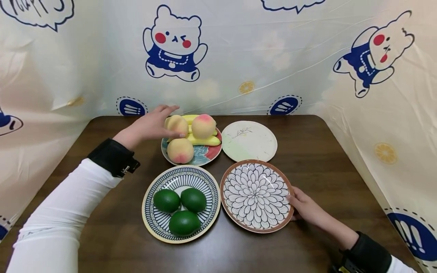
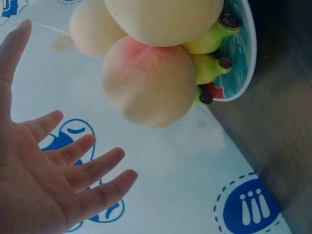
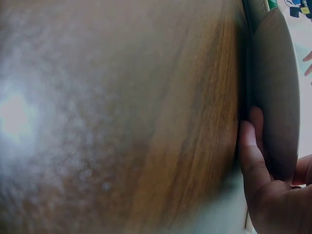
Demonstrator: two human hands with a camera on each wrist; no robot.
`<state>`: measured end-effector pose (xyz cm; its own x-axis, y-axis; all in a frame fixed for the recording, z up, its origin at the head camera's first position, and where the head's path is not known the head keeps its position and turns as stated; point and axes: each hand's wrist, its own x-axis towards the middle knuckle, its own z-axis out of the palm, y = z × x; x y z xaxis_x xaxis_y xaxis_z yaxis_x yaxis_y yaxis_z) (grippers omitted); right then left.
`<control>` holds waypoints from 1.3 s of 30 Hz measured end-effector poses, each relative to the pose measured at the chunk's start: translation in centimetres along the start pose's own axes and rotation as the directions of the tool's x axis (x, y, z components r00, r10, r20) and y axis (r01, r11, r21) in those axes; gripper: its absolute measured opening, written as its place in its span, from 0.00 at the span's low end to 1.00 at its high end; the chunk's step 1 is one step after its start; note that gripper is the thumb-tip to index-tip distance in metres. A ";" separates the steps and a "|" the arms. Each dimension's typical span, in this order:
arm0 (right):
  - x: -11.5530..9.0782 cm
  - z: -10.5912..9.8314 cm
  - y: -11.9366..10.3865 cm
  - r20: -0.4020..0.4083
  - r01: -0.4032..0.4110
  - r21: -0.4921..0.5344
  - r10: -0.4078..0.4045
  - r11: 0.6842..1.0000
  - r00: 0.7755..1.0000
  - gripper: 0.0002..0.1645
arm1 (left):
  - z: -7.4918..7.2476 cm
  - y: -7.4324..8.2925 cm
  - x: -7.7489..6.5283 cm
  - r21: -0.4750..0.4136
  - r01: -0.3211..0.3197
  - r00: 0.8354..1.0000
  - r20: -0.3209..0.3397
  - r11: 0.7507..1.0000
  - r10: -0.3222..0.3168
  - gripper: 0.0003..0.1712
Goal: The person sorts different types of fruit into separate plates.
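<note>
With fingers spread, my left hand [image 1: 155, 123] is above the back left plate [image 1: 208, 154], beside the peaches. That plate holds three peaches, one [image 1: 203, 126] at the right and one [image 1: 180, 151] at the front, and bananas [image 1: 205, 140] under them. In the left wrist view the palm and straight fingers are apart from the nearest peach [image 2: 148, 83]. My right hand [image 1: 307, 206] pinches the right rim of a brown-edged plate [image 1: 256, 193] with a petal pattern, thumb on top. In the right wrist view the fingers [image 3: 253, 151] reach under this plate [image 3: 278, 92].
A striped plate [image 1: 150, 223] with three green avocado-like fruits [image 1: 184, 223] stands front left, against the petal plate. Behind the petal plate lies a pale plate [image 1: 250, 140] with a twig drawing. A printed cloth [image 1: 239, 57] hangs around the brown table [image 1: 327, 159].
</note>
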<state>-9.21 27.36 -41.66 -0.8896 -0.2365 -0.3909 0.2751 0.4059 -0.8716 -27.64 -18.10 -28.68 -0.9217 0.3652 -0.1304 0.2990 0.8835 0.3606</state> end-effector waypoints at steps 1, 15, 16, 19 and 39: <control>0.0 0.0 0.0 -0.002 -0.001 0.000 0.001 1.000 1.000 0.35 | 0.1 -0.1 0.2 -0.003 0.002 1.000 0.003 1.000 -0.002 0.60; -0.1 0.2 0.1 -0.027 -0.016 0.004 0.016 1.000 0.999 0.34 | 1.2 -1.2 2.7 0.026 0.006 1.000 0.010 1.000 -0.006 0.57; -0.1 0.2 0.1 -0.027 -0.022 0.004 0.022 1.000 0.999 0.34 | 1.2 -1.1 2.9 0.030 0.004 1.000 0.013 1.000 -0.005 0.57; 0.0 0.2 0.1 -0.031 -0.030 0.001 0.030 1.000 0.999 0.35 | 1.3 -1.1 3.4 0.044 0.000 1.000 0.020 0.999 0.000 0.57; -0.1 0.2 0.0 -0.041 -0.040 0.000 0.040 0.999 0.998 0.35 | 2.5 -2.6 5.6 -0.043 -0.011 0.998 0.056 0.999 0.013 0.55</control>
<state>-9.09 27.21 -41.65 -0.8919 -0.1838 -0.4131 0.3106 0.4150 -0.8552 -32.92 -17.66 -32.66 -0.9026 0.3924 -0.1769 0.2978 0.8661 0.4016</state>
